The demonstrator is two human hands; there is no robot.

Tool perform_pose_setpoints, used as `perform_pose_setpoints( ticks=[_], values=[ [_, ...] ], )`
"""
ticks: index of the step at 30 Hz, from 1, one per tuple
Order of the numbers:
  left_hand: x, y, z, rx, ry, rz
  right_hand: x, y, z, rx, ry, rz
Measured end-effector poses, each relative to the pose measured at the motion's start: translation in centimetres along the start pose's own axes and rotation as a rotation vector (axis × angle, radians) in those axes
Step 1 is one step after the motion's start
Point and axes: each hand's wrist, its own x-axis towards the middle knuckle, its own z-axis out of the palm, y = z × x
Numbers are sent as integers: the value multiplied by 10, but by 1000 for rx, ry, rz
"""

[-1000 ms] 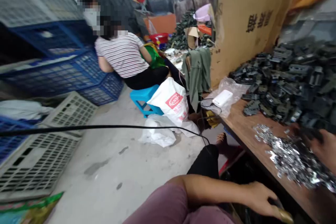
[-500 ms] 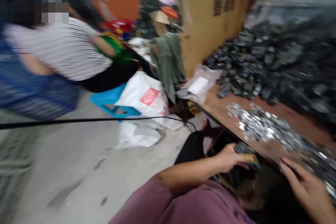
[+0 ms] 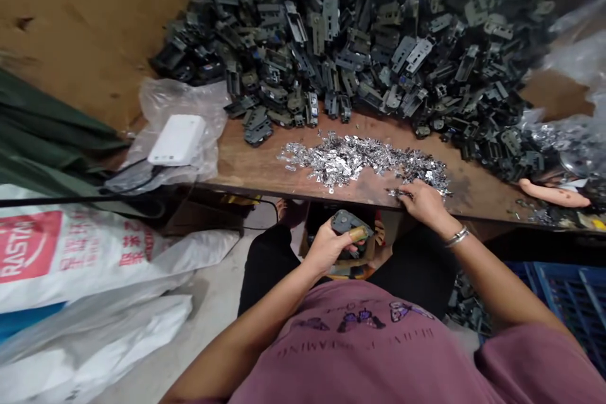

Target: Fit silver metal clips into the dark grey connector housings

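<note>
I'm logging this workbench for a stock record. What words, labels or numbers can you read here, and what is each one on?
"RASTA", cut off by the picture's edge: red logo on the white woven sack.
Chinese characters beside the logo: too blurred to read.
"DREAMING", apparently, upside down on the maroon T-shirt; the words before it are too small.

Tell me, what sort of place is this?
Probably a small assembly workshop: a heap of dark parts, a pile of tiny metal pieces on a wooden workbench, and a left hand holding one dark part.

Loose clips (image 3: 350, 161) are bright, glossy stamped metal; housings (image 3: 360, 44) matt dark plastic; bench top (image 3: 265, 167) rough worn wood; sack (image 3: 61, 252) smooth woven plastic; wall board (image 3: 80, 31) matt brown cardboard.
</note>
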Motion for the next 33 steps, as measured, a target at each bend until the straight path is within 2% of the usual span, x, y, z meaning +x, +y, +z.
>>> perform_pose_setpoints(
  ticks=[4, 8, 11, 15, 20, 23, 26, 29, 31, 33],
  values=[
    [-1, 1, 1, 35, 16, 43, 14, -16, 1, -135, -29, -65],
    [-1, 0, -3, 56, 32, 74, 21, -21, -1, -164, -54, -135],
    [1, 0, -5, 69, 56, 127, 20, -25, -2, -68, -4, -140],
    [7, 3, -5, 161, 93, 291, 13, -41, -6, 154, 14, -139],
    [9, 6, -5, 284, 93, 411, -5, -71, -18, 427, -9, -251],
    [8, 4, -9, 386, 54, 483, -13, -83, -24, 417, -19, -359],
    [6, 1, -14, 488, -4, 534, -16, -85, -29, 390, -84, -413],
    [2, -1, -19, 506, -55, 510, -19, -80, -32, 484, -147, -458],
    [-1, -2, -22, 475, -64, 447, -25, -77, -32, 532, -81, -505],
    [-3, -2, -24, 444, -53, 387, -32, -76, -28, 544, 52, -582]
  ],
)
